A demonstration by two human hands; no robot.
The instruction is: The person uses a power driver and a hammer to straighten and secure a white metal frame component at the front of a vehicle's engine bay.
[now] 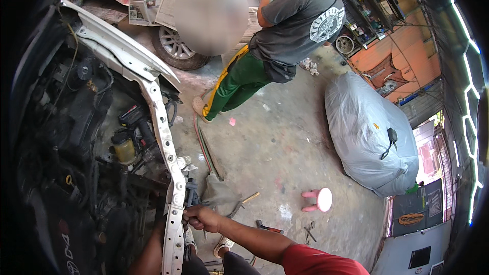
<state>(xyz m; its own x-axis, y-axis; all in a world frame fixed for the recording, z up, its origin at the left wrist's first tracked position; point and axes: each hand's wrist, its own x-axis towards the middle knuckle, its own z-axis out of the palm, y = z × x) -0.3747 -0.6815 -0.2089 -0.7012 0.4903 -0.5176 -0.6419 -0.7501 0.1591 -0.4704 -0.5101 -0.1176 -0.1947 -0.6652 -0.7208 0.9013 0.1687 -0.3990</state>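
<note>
A long white metal rail (178,188) with bolt holes runs down beside an open engine bay (76,132) full of dark parts. My right hand (201,218) is closed at the rail's edge near the bottom centre, on something I cannot make out. My left forearm (145,257) reaches up behind the rail; that hand's fingers are hidden. Dark metal parts (191,193) sit just above my right hand. A black cordless power tool (132,117) lies in the bay, near a yellowish reservoir (124,150).
A co-worker (285,30) stands by a newspaper-masked car (142,5). A grey-covered bulky object (367,137) is at right. A pink stool (323,199), hammer (270,228), hoses (198,137) and tools (309,234) are on the floor. Shelves (361,5) hold parts at the back.
</note>
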